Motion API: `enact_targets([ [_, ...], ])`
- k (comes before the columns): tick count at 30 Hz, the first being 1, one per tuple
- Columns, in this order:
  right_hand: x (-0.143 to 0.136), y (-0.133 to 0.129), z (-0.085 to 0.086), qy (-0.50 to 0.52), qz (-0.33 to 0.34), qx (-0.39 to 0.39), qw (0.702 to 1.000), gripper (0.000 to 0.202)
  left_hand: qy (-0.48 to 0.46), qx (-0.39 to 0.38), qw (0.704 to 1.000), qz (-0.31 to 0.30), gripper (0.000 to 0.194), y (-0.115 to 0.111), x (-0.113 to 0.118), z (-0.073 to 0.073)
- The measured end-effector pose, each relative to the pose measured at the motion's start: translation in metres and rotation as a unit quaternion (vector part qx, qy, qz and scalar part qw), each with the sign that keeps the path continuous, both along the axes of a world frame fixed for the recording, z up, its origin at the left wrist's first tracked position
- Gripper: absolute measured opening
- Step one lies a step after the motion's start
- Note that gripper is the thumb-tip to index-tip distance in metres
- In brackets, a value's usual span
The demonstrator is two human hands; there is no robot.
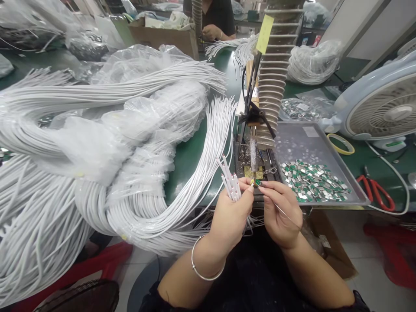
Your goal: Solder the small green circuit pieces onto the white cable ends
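Observation:
My left hand (pixel 232 212) is closed around a bunch of white cables (pixel 231 182), whose stripped, reddish ends point up. Its thumb and forefinger pinch close to a small green circuit board (pixel 258 182). My right hand (pixel 282 210) is closed too, with thin solder wire (pixel 286 213) running through it and its fingertips against the board. Which hand bears the board, I cannot tell. Just above both sets of fingertips, a soldering iron (pixel 253 149) points down from its stand, over a yellowish pad (pixel 253 172).
Large bundles of white cable (pixel 136 212), partly wrapped in plastic, cover the left. A grey tray (pixel 325 130) holds many small metal-and-green connectors. Right of it are red-handled scissors (pixel 377 190), a tape roll (pixel 340 144) and a fan (pixel 386 99). A ribbed hose (pixel 273 69) hangs behind; a co-worker (pixel 214 21) sits beyond.

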State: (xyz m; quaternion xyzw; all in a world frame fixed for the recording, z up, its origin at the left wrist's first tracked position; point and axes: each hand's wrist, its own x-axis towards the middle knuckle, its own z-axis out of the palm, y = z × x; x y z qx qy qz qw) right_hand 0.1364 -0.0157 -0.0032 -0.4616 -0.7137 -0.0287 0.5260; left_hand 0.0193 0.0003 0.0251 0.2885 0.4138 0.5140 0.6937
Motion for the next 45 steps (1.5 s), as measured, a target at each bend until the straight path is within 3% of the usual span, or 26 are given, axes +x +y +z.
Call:
enact_targets([
  [20,0.001,-0.002,-0.003,0.023,0.025,0.002,0.999,0.035,0.012,-0.014,1.000,-0.002,0.017,-0.002,0.001,-0.006],
  [28,0.004,-0.001,-0.003,0.037,0.021,-0.065,0.997,0.030,0.070,0.063,0.993,-0.068,0.013,-0.003,-0.011,-0.017],
  [35,0.002,0.002,-0.001,0.027,0.020,-0.090,0.995,0.017,0.113,0.088,0.988,-0.064,0.015,-0.004,-0.013,-0.022],
  [45,0.000,-0.003,-0.008,0.048,0.041,-0.096,0.993,0.029,0.101,0.083,0.986,-0.099,0.014,0.001,-0.016,-0.012],
])
